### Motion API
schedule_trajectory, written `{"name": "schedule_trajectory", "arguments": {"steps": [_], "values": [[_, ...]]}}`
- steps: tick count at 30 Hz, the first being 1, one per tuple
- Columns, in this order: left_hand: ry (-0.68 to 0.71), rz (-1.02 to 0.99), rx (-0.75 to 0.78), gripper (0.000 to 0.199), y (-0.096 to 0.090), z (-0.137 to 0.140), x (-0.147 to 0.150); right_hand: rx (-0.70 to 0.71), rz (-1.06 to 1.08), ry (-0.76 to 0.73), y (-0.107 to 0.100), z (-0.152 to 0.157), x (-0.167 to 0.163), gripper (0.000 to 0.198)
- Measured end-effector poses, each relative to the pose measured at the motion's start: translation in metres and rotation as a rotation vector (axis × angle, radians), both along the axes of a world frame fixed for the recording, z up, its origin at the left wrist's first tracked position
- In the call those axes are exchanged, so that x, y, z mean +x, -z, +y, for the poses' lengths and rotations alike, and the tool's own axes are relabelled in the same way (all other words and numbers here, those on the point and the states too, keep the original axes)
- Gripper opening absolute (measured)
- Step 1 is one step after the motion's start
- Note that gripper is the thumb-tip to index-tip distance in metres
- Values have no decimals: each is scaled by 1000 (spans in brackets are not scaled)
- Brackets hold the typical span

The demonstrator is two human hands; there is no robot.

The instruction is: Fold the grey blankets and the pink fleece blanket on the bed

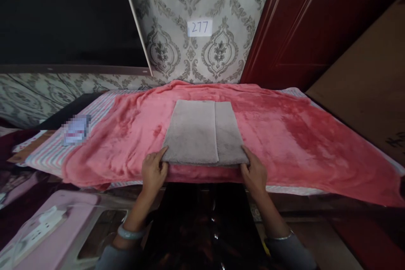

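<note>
A grey towel point(194, 133) lies folded on a pink plush blanket point(139, 135), one flap's edge running down it right of the middle. My left hand point(154, 171) pinches the towel's near left corner between thumb and fingers. At the near right corner, my right hand point(254, 171) grips the towel in the same way. The near edge is stretched straight between both hands, close to the front of the blanket. Fingers under the cloth are hidden.
Beneath the blanket is a striped cloth point(52, 152). A blurred-out small packet-like item point(76, 130) lies at left. A power strip point(38, 232) rests on a pink surface point(77, 202) at lower left. Behind are a screen point(69, 17) and patterned wall; a cardboard panel point(367, 76) stands right.
</note>
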State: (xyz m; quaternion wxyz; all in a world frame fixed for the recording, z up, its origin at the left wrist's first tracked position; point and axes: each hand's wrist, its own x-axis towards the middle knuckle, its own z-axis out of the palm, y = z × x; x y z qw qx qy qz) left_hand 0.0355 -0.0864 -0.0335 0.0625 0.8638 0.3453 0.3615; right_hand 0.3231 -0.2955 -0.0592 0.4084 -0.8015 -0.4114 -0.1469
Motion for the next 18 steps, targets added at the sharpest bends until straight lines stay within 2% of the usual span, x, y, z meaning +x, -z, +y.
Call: {"name": "schedule_trajectory", "arguments": {"steps": [7,10,12,14,16,18], "values": [[-18,2,36,49,0,0,2,-17,-56,-25,4,1,-4,68],[11,-31,-22,48,0,2,-1,-20,-35,-36,6,0,-5,68],[48,-90,-149,49,-1,7,-8,-9,31,-90,6,-2,-1,68],[75,-176,-354,54,-5,16,-17,-1,135,-201,2,-8,7,64],[80,-263,-586,63,-14,27,-24,13,277,-324,-3,-14,20,58],[53,-308,-752,71,-27,39,-24,25,436,-363,-10,-17,34,53]]}}
